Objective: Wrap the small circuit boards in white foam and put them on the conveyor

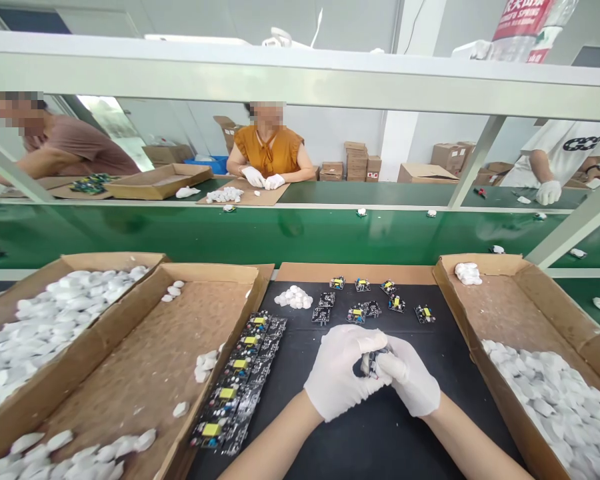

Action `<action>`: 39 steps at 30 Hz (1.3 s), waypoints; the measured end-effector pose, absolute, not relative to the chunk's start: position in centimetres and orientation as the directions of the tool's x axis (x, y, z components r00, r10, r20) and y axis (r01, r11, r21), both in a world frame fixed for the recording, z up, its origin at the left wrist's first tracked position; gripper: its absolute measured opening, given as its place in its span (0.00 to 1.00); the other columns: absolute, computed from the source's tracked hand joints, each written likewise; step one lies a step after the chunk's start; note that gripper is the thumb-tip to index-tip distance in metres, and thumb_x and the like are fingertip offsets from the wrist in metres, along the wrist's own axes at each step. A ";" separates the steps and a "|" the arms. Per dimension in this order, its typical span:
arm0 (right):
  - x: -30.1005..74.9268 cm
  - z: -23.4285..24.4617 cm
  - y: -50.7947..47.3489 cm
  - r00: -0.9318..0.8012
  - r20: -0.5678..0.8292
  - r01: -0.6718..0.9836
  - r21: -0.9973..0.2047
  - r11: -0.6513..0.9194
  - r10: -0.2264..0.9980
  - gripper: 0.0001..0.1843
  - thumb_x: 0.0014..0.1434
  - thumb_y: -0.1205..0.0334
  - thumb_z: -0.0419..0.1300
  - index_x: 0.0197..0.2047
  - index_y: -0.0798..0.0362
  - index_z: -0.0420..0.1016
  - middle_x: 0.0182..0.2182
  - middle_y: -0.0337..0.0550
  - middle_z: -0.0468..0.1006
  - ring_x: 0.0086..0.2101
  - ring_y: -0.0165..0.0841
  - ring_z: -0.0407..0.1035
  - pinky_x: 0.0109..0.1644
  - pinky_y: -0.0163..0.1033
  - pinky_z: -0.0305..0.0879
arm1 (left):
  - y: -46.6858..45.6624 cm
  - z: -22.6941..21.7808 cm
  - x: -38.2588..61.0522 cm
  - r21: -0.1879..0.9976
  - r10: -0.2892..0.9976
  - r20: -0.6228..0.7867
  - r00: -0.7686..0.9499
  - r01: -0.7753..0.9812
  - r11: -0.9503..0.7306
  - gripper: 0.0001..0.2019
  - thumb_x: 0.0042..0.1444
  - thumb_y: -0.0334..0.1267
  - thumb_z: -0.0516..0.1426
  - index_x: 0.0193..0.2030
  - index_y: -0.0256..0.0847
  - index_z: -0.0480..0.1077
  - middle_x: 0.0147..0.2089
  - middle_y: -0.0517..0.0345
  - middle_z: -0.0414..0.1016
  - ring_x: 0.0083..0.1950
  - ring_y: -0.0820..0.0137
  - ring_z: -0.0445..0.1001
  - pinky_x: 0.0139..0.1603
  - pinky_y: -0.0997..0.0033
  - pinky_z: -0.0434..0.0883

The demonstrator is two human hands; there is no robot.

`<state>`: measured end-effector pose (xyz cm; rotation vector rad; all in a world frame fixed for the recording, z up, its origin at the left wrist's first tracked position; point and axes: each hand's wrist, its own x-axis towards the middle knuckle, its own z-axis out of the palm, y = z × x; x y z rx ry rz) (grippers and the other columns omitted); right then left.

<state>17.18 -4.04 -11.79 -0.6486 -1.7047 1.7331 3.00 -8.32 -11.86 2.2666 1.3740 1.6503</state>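
Forearms (279,437) converge, left hand (343,373) and right hand (414,379) together gripping a half-hidden circuit board (368,363).

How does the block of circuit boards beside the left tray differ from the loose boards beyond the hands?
The board block forms one long, slanting strip; the loose boards lie scattered.
The board block shows five yellow parts in a row; some loose boards show none.
The board block reaches nearer the person; the loose boards lie farther off.
Both lie on the black mat.
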 end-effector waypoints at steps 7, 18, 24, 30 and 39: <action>17.0 -11.2 -4.2 -0.672 0.079 -0.063 -0.997 0.049 0.736 0.17 0.55 0.48 0.55 0.31 0.55 0.68 0.25 0.38 0.65 0.29 0.32 0.57 0.36 0.38 0.56 | -8.2 -12.0 2.9 0.469 0.632 0.775 0.025 0.647 -0.601 0.20 0.43 0.32 0.63 0.46 0.45 0.68 0.40 0.56 0.78 0.42 0.66 0.76 0.44 0.63 0.74; 17.0 -12.2 -4.2 -0.649 -0.073 -0.027 -0.993 -0.118 0.757 0.20 0.50 0.46 0.60 0.25 0.57 0.65 0.22 0.38 0.65 0.25 0.28 0.55 0.30 0.36 0.52 | -8.5 -11.6 3.2 0.648 0.800 0.600 -0.003 0.588 -0.484 0.21 0.33 0.31 0.67 0.39 0.43 0.72 0.38 0.56 0.77 0.40 0.62 0.76 0.40 0.61 0.74; 16.9 -11.7 -4.2 -0.674 -0.010 -0.124 -0.984 -0.127 0.739 0.22 0.53 0.44 0.58 0.25 0.57 0.66 0.24 0.39 0.65 0.27 0.29 0.55 0.32 0.36 0.53 | -8.4 -12.0 3.0 0.691 0.812 0.583 -0.021 0.538 -0.482 0.20 0.38 0.32 0.65 0.42 0.42 0.71 0.41 0.54 0.76 0.43 0.62 0.75 0.44 0.60 0.73; 16.8 -10.8 -4.3 -0.706 -0.085 -0.149 -0.953 -0.265 0.703 0.18 0.47 0.50 0.63 0.27 0.58 0.68 0.26 0.40 0.65 0.29 0.30 0.57 0.32 0.36 0.53 | -8.4 -12.8 2.4 0.792 0.874 0.486 0.010 0.416 -0.446 0.21 0.45 0.38 0.63 0.47 0.41 0.68 0.47 0.49 0.72 0.49 0.61 0.72 0.51 0.56 0.70; 16.9 -11.1 -4.4 -0.658 -0.091 -0.100 -0.973 -0.207 0.748 0.22 0.47 0.44 0.63 0.23 0.56 0.63 0.23 0.37 0.61 0.26 0.27 0.52 0.31 0.35 0.50 | -8.6 -11.5 2.2 0.860 0.895 0.424 0.140 0.247 -0.447 0.18 0.54 0.38 0.57 0.53 0.43 0.66 0.52 0.49 0.69 0.54 0.62 0.69 0.54 0.59 0.68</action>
